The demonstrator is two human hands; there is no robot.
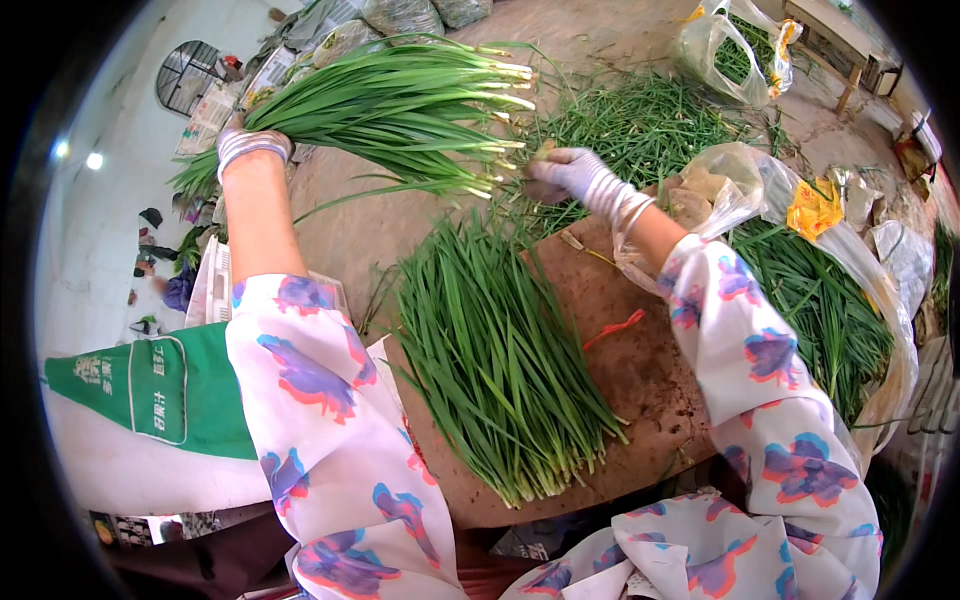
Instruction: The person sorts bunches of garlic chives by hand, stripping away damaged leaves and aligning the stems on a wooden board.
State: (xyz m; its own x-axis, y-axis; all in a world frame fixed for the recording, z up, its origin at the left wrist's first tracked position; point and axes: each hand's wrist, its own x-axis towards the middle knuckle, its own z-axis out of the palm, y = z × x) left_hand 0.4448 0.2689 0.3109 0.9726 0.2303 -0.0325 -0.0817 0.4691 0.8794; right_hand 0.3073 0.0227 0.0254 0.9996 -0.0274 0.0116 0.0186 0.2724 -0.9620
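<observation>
My left hand (pixel 247 143), in a pale glove, is closed round the leafy part of a bunch of garlic chives (pixel 390 100). The bunch is held up and out, its white stem ends pointing right. Close to those ends is my gloved right hand (pixel 575 178), its fingers smeared by motion, so whether they grip anything does not show. Below, a second pile of garlic chives (pixel 500 370) lies on a brown board (pixel 650 370), stem ends toward me. A red tie (pixel 614 328) lies on the board beside that pile.
Loose green trimmings (pixel 650 120) cover the floor beyond the board. On the right stands an open clear plastic bag (pixel 905 350) of chives, with another plastic bag (pixel 700 50) farther back. A green cloth (pixel 215 390) and a white crate (pixel 208 285) are at the left.
</observation>
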